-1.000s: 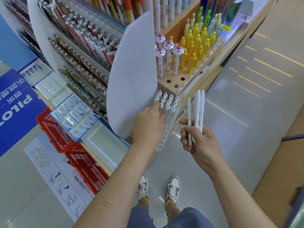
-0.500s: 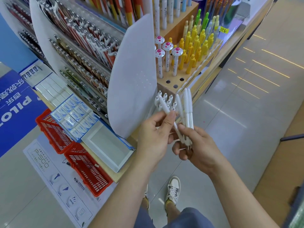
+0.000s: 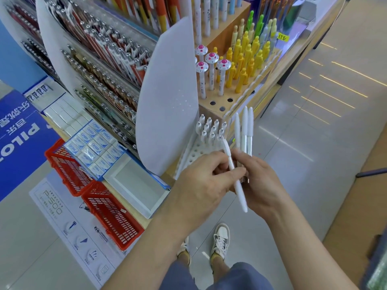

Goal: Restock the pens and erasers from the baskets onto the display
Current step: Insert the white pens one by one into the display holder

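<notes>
While the right hand (image 3: 266, 185) grips three white pens (image 3: 244, 130) upright, fingers curled round their lower ends, the left hand (image 3: 199, 183) pinches a fourth white pen (image 3: 239, 190), tilted, just in front of the white peg rack (image 3: 194, 151). Rack's back rows hold pens. Red baskets (image 3: 113, 214) sit on the floor, left.

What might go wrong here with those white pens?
The single white pen is only pinched by the left hand; it might slip to the floor. The right hand holds three more pens in a loose fan, so one may slide out. Its upper end is close to the standing pens in the rack and might knock them.
</notes>
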